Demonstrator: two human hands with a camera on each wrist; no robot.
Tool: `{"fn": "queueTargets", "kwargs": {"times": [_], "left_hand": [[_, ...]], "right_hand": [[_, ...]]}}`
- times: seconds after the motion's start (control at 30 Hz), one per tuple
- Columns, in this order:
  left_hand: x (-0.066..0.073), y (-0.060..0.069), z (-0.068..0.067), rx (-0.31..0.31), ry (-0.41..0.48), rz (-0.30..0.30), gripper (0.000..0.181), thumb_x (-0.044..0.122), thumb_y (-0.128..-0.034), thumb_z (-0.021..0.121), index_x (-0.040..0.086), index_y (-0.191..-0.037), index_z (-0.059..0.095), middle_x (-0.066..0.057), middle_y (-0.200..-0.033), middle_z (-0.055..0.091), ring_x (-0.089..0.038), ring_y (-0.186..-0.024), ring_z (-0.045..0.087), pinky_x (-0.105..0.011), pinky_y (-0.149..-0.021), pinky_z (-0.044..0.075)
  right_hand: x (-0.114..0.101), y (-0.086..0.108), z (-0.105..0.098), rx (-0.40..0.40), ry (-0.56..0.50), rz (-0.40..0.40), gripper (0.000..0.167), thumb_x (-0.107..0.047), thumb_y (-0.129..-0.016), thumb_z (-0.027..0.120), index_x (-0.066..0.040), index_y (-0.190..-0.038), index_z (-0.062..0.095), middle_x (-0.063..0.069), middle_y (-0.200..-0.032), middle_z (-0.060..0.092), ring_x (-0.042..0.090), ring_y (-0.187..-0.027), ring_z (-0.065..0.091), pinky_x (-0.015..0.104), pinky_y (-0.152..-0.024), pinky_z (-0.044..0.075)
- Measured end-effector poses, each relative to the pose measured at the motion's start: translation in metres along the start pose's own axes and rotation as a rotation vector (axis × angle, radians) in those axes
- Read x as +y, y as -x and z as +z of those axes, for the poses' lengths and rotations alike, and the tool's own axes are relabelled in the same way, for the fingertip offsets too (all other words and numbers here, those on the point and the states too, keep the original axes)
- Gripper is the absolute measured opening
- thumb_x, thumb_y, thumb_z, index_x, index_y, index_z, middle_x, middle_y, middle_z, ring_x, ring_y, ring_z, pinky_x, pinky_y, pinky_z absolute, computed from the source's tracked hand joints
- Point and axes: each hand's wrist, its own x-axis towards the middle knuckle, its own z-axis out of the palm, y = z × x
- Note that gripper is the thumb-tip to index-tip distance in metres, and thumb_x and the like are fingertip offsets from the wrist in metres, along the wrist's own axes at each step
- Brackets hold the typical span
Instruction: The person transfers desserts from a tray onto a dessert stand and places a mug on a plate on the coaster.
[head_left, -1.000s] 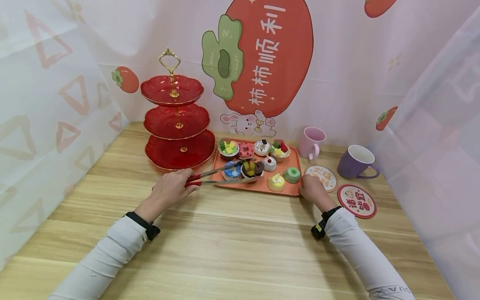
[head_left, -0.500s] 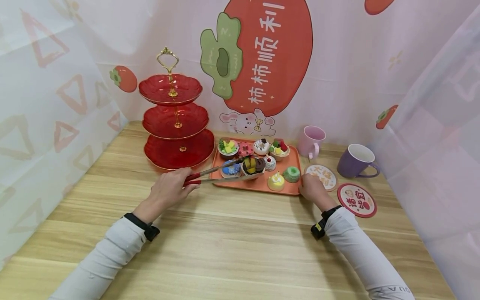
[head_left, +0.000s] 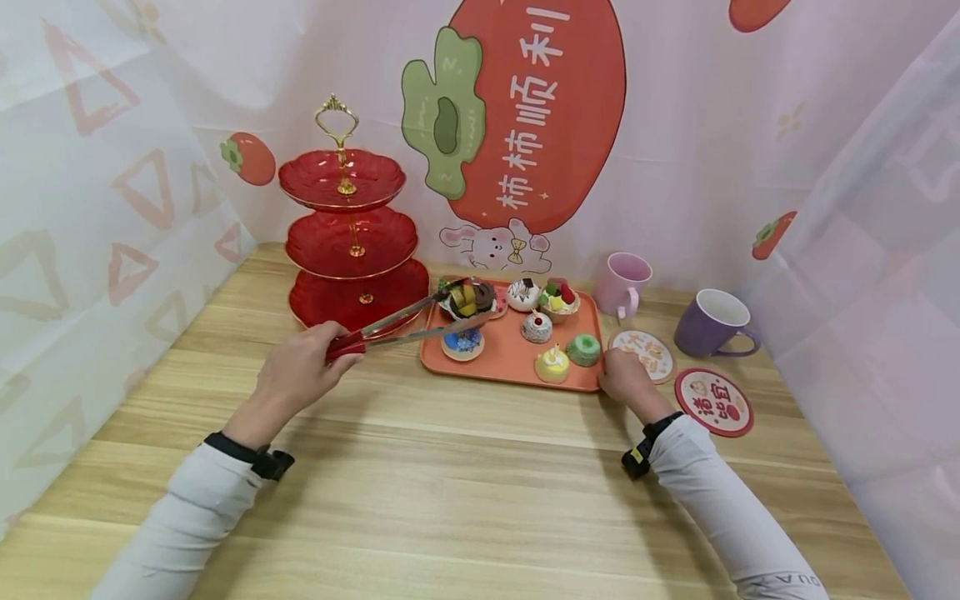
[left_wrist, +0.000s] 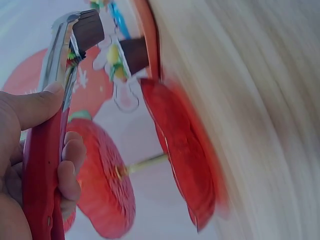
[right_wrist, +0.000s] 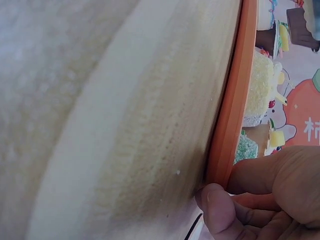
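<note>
My left hand [head_left: 300, 371] grips red-handled metal tongs [left_wrist: 45, 170]. Between the tong tips a chocolate cupcake [head_left: 471, 298] topped with yellow fruit hangs above the back left of the orange tray [head_left: 510, 354], partly covering the pastries behind it. In the left wrist view its dark cup is raised clear of the tray. My right hand [head_left: 628, 379] pinches the tray's front right corner, thumb and fingers on the rim in the right wrist view. On the tray sit a blue doughnut [head_left: 462, 343], a yellow cake [head_left: 552, 364], a green ring cake [head_left: 583, 350] and several other pastries.
A three-tier red stand [head_left: 330, 304] with a gold handle stands left of the tray, close to the tongs. A pink mug [head_left: 618, 287], a purple mug [head_left: 701, 325] and two round coasters [head_left: 712, 402] lie to the right. Printed cloth hangs behind and at the sides.
My left hand has drawn back to the left with the tongs. The cupcake has risen from beside the blue doughnut and moved back and left. My right hand stays at the tray corner.
</note>
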Motion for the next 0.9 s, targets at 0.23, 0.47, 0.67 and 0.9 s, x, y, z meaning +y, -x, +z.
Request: {"fn": "queueTargets", "kwargs": {"times": [0.23,0.47,0.67,0.9], "left_hand": [[-0.019,0.008,-0.011,0.044,-0.022,-0.05,0.033,0.02,-0.0735,0.08,0.001,-0.09,0.058,-0.011,-0.069,0.061,-0.022,-0.051,0.052,-0.036,-0.042,0.041],[-0.031,0.016,-0.016,0.038,-0.052,-0.111,0.035,0.021,-0.0747,0.078,0.0,-0.094,0.058,-0.013,-0.07,0.061,-0.021,-0.047,0.048,-0.035,-0.041,0.037],[-0.036,0.022,-0.018,0.044,-0.056,-0.147,0.034,0.017,-0.0749,0.078,-0.001,-0.095,0.058,-0.016,-0.073,0.062,-0.022,-0.047,0.048,-0.033,-0.039,0.037],[-0.04,0.026,-0.016,0.058,-0.087,-0.172,0.031,0.018,-0.0757,0.077,-0.001,-0.091,0.057,-0.014,-0.068,0.059,-0.023,-0.044,0.046,-0.036,-0.036,0.036]], "right_hand": [[0.0,0.0,-0.001,0.006,0.019,-0.001,0.013,0.0,-0.08,0.057,-0.002,-0.068,0.052,0.007,-0.062,0.048,0.022,-0.056,0.049,0.031,-0.05,0.038],[0.0,0.001,-0.001,0.016,0.029,-0.012,0.013,0.001,-0.079,0.058,-0.001,-0.068,0.052,0.008,-0.062,0.049,0.023,-0.058,0.049,0.034,-0.052,0.04],[0.001,0.0,0.0,0.014,0.034,-0.027,0.011,0.001,-0.078,0.058,0.0,-0.069,0.052,0.009,-0.063,0.049,0.024,-0.058,0.048,0.035,-0.052,0.04],[0.0,0.0,0.0,0.008,0.033,-0.01,0.011,0.001,-0.079,0.057,0.0,-0.069,0.053,0.008,-0.063,0.049,0.023,-0.058,0.048,0.034,-0.052,0.039]]}}
